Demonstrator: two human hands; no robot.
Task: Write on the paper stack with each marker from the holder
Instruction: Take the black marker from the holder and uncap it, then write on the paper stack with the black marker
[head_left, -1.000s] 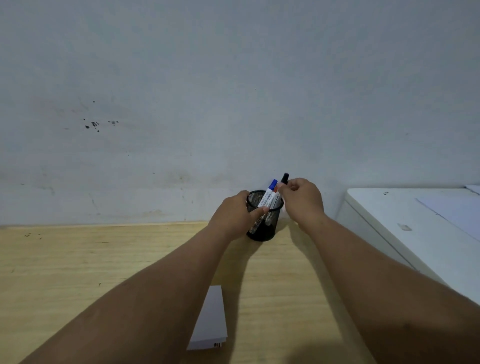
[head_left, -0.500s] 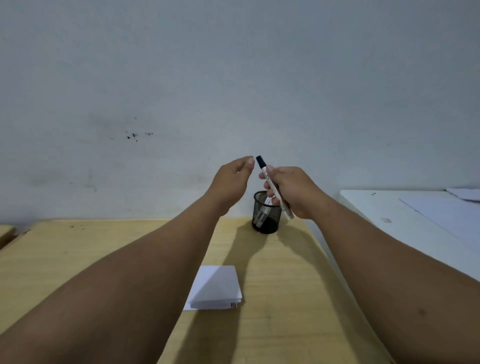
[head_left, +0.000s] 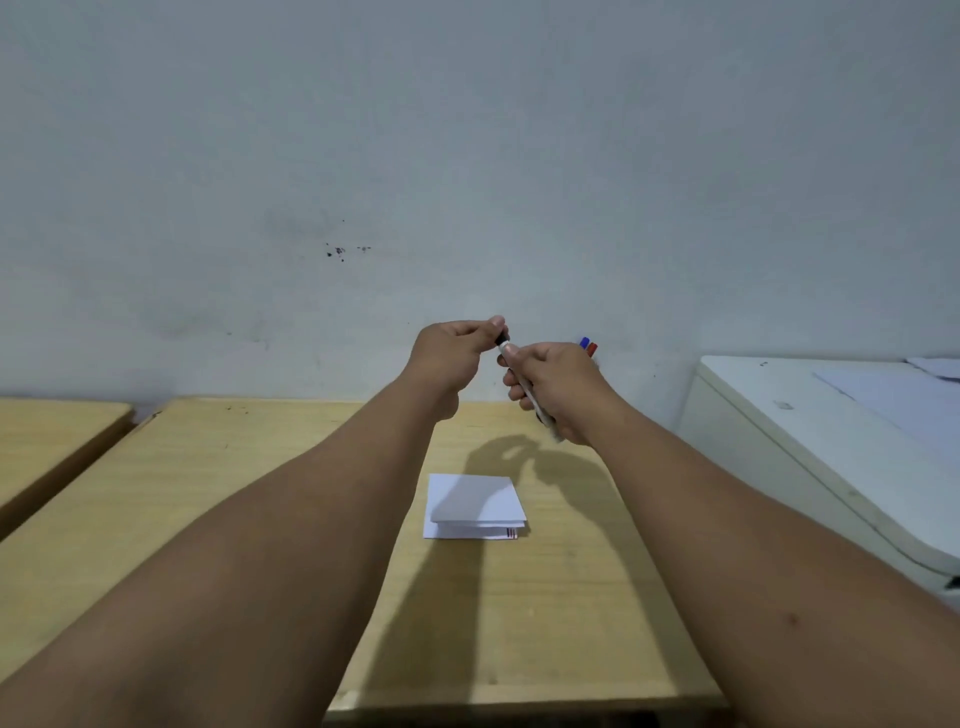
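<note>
My right hand (head_left: 558, 387) grips the white barrel of a black-capped marker (head_left: 525, 387), held up in the air above the wooden desk. My left hand (head_left: 453, 356) pinches that marker's black cap (head_left: 502, 339) with thumb and fingertips. The white paper stack (head_left: 474, 506) lies flat on the desk below and in front of both hands. The caps of a blue marker (head_left: 584, 342) and a red marker (head_left: 592, 348) stick up just behind my right hand. The holder itself is hidden by that hand.
The wooden desk (head_left: 260, 499) runs to the grey wall behind. A second wooden desk (head_left: 47, 441) stands at the left across a narrow gap. A white cabinet (head_left: 810, 441) with loose sheets on top stands close on the right.
My right hand lifted the black marker out of the holder and carried it nearer to me. My left hand let go of the holder and closed on the marker's cap.
</note>
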